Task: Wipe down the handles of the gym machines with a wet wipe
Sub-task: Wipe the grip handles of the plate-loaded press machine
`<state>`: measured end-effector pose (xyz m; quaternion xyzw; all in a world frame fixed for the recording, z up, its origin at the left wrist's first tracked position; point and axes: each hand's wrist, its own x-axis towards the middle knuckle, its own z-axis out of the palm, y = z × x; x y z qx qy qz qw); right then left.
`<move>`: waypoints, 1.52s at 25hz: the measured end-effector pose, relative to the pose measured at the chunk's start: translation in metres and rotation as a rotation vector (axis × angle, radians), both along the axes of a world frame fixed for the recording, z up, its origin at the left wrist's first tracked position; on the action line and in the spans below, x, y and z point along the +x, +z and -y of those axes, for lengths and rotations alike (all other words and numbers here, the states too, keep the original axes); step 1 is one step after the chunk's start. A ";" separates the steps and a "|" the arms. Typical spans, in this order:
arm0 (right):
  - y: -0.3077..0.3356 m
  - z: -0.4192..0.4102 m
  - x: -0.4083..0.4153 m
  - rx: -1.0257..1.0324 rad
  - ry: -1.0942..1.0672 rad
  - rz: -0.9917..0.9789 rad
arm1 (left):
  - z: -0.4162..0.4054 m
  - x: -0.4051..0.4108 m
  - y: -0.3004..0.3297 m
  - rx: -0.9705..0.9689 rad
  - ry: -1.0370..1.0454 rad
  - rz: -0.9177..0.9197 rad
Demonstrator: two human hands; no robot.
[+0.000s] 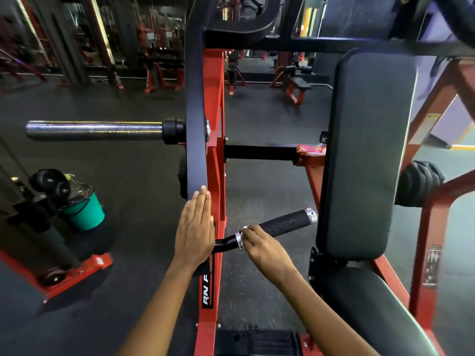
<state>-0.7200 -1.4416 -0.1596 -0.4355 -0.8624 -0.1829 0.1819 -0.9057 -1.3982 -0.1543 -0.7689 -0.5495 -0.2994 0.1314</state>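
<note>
Far left: teal bucket (84,214) on dark rubber floor; above it, chrome weight peg (95,130), smooth and cylindrical. Left hand (194,233) flat, fingers straight, pressed on matte black lever arm (196,104). Just right — right hand (264,249) curled round inner end of handle (285,224) by metal collar; wipe not discernible. Grip black, textured, droplet-speckled, silver-capped. Padded backrest (365,150) beyond.

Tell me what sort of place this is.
A gym, most likely a commercial weight room. A red plate-loaded machine has a chrome weight peg, a black back pad and a rubber-gripped handle. More red machines and a bench stand on the dark floor behind.
</note>
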 end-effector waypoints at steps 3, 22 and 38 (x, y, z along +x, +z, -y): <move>-0.002 0.001 0.004 0.004 0.021 0.018 | 0.004 0.000 -0.002 0.016 0.008 -0.003; 0.028 -0.008 0.099 0.088 -0.388 -0.217 | 0.004 0.001 -0.001 0.010 0.017 -0.009; -0.011 0.015 -0.049 -0.051 -0.355 -0.314 | 0.004 0.000 0.000 -0.013 0.022 -0.017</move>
